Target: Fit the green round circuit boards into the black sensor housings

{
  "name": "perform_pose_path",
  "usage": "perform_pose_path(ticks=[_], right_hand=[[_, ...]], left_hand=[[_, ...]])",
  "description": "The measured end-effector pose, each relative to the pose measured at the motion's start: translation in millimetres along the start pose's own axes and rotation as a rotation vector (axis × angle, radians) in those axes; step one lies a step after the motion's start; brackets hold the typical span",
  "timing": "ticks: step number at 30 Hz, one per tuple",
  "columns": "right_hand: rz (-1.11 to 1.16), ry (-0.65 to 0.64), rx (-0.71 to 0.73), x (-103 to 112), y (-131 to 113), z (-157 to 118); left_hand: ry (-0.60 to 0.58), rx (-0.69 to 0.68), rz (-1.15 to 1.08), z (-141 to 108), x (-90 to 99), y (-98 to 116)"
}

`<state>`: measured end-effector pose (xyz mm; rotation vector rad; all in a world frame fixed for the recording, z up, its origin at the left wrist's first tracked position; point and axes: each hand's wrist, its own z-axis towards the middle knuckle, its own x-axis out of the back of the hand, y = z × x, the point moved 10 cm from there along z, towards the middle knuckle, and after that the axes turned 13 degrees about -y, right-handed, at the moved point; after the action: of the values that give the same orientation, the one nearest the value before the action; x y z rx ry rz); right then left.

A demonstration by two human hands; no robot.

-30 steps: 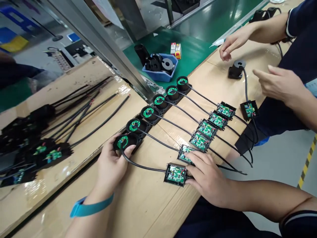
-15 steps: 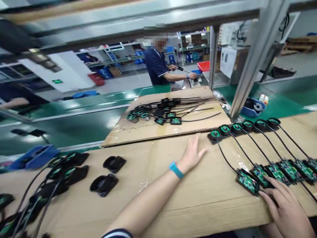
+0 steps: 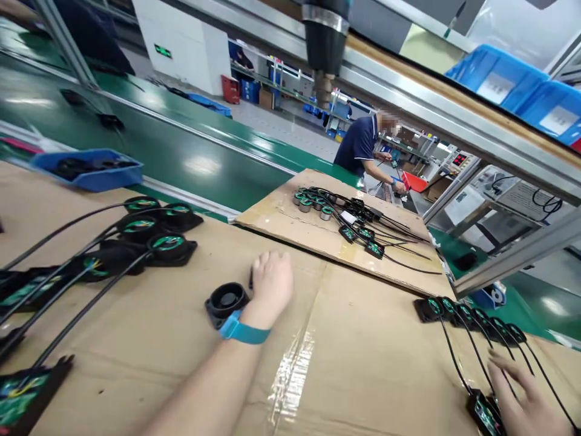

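My left hand [image 3: 273,280], with a teal band at the wrist, curls over a black round housing [image 3: 251,277] on the cardboard. Only a sliver of that housing shows past the fingers. Beside the wrist sits a second black round housing [image 3: 226,300]. At lower right my right hand [image 3: 526,396] has its fingers apart, over the cables and close to a black case with a green circuit board [image 3: 485,415]. A row of black round housings with green inserts [image 3: 472,318] lies beyond it, their cables leading toward me. Part of the right hand is cut off by the frame.
More wired housings [image 3: 166,242] lie at left. A raised cardboard sheet [image 3: 267,215] carries several cabled parts. Blue bins [image 3: 91,172] stand at the left and upper right. A tool hangs overhead [image 3: 324,36], near metal bars. Across the green belt [image 3: 195,160] a co-worker [image 3: 358,145] handles parts.
The view has swung left. My left hand has moved left from bare cardboard onto one of the two black housings. My right hand has lifted off the circuit board and its fingers have spread.
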<state>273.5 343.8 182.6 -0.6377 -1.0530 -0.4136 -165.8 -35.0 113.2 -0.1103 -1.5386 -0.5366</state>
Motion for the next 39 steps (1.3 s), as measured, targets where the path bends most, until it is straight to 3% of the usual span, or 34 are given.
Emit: perform_pose_path(ticks=[2, 5, 8, 12, 15, 17, 20, 23, 25, 29, 31, 33, 35, 39], right_hand=[[0.051, -0.055, 0.139, -33.8, -89.8, 40.4], [0.130, -0.199, 0.414, -109.6, -224.4, 106.8], [0.021, -0.290, 0.524, -182.5, -329.6, 170.6], [-0.051, -0.343, 0.544, -250.5, -424.4, 229.3], [-0.069, -0.384, 0.544, -282.6, -460.6, 244.7], [-0.071, -0.392, 0.533, -291.5, -469.2, 246.6], [-0.047, -0.400, 0.525, -285.3, -467.7, 243.6], [0.014, -0.432, 0.538, -258.1, -450.9, 231.0], [0.061, -0.450, 0.545, -229.1, -427.1, 211.9], [0.177, -0.547, 0.686, -169.1, -365.6, 125.6], [0.209, -0.613, 0.748, -155.1, -332.6, 68.6], [0.221, -0.639, 0.727, -156.4, -300.3, 22.1], [0.264, -0.604, 0.674, -163.6, -276.3, -7.1], [0.400, -0.528, 0.632, -172.6, -260.3, -23.2]], left_hand=[[0.000, -0.025, -0.010, -4.3, 2.7, 10.2], [-0.049, 0.011, -0.021, -9.1, -5.0, 15.2], [-0.126, -0.003, -0.076, -11.3, -22.4, 22.4], [-0.074, -0.124, -0.250, -15.0, -34.7, 41.9], [-0.083, -0.182, -0.347, -17.8, -48.0, 50.5], [-0.084, -0.217, -0.373, -19.8, -55.0, 53.6], [-0.076, -0.279, -0.470, -21.4, -58.6, 55.2], [-0.135, -0.275, -0.608, -17.7, -61.5, 51.7], [-0.171, -0.264, -0.645, -13.6, -61.9, 50.4], [-0.147, -0.307, -0.679, -7.0, -58.9, 52.9], [-0.132, -0.323, -0.708, -6.2, -60.8, 54.8], [-0.147, -0.347, -0.754, -7.8, -65.0, 59.5], [-0.182, -0.378, -0.804, -12.0, -68.7, 66.8], [-0.215, -0.395, -0.799, -23.6, -68.0, 79.2]])
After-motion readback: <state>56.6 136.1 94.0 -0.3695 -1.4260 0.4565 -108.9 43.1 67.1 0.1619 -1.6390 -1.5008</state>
